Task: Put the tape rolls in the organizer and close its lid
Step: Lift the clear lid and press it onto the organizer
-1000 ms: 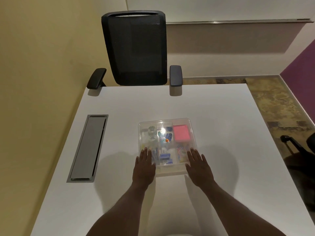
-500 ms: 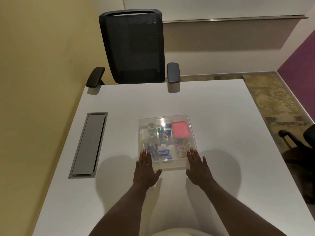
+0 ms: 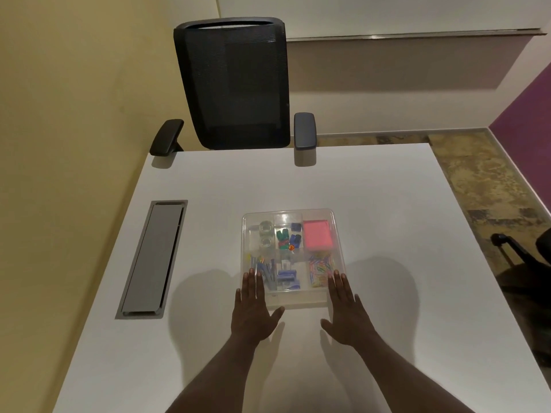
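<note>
A clear plastic organizer sits on the white table with its clear lid down over the compartments. Two clear tape rolls lie in its far-left compartment. Other compartments hold a pink pad, coloured clips, blue pens and paper clips. My left hand lies flat, fingers spread, its tips on the near-left corner of the lid. At the near-right corner my right hand lies the same way, fingertips on the lid edge. Neither hand holds anything.
A grey cable hatch is set into the table at the left. A black mesh office chair stands behind the far edge. Another dark chair is on the floor at the right. A yellow wall runs along the left.
Both hands have slid back toward me, from well over the lid's near corners to only the fingertips on it. The organizer has stayed in place.
</note>
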`<state>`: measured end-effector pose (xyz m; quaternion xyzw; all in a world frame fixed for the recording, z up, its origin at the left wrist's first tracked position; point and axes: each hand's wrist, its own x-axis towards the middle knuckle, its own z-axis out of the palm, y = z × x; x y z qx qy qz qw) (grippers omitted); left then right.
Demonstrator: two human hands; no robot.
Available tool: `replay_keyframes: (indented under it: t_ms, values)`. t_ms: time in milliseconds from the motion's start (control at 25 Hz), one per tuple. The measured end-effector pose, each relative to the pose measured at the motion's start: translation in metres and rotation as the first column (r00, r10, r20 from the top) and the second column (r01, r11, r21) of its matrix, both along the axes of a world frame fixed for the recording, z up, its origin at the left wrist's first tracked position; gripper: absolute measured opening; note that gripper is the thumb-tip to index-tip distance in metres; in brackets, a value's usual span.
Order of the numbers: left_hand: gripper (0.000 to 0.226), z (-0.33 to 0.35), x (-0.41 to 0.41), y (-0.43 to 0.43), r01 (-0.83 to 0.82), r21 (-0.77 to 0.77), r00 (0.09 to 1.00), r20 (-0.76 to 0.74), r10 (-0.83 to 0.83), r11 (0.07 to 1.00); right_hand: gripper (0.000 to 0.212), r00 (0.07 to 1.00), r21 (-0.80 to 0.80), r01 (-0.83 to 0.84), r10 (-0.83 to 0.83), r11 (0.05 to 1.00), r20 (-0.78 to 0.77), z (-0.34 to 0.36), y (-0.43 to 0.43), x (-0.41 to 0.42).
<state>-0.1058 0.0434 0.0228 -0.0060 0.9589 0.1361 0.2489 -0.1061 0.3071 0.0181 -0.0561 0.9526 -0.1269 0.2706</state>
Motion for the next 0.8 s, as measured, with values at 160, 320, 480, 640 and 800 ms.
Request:
replay_keyframes:
  t_ms: [160, 320, 480, 640, 800]
  values:
    - [0.091, 0.008, -0.005, 0.016, -0.076, -0.081, 0.996, -0.056, 0.072, 0.994, 0.112, 1.000, 0.019, -0.018, 0.018, 1.000, 0.000, -0.002, 0.001, -0.002]
    - [0.078, 0.020, -0.043, 0.037, -0.056, -0.047, 0.990, -0.133, 0.050, 0.997, 0.083, 0.971, -0.015, 0.025, -0.028, 1.000, -0.239, -0.003, 0.003, 0.005]
    - [0.078, 0.025, -0.090, 0.049, 0.026, 0.031, 0.988, -0.154, -0.021, 0.999, 0.057, 0.862, -0.181, 0.086, -0.164, 0.980, -0.480, 0.004, -0.003, -0.028]
    - [0.072, 0.018, -0.120, 0.052, -0.029, 0.022, 0.990, -0.139, 0.032, 0.999, 0.060, 0.885, -0.321, 0.263, -0.360, 0.910, -0.296, 0.019, -0.009, -0.088]
    - [0.069, 0.012, -0.147, 0.029, -0.317, 0.022, 0.924, -0.219, 0.314, 0.948, 0.051, 0.862, -0.339, 0.438, -0.496, 0.833, -0.105, 0.019, -0.011, -0.149]
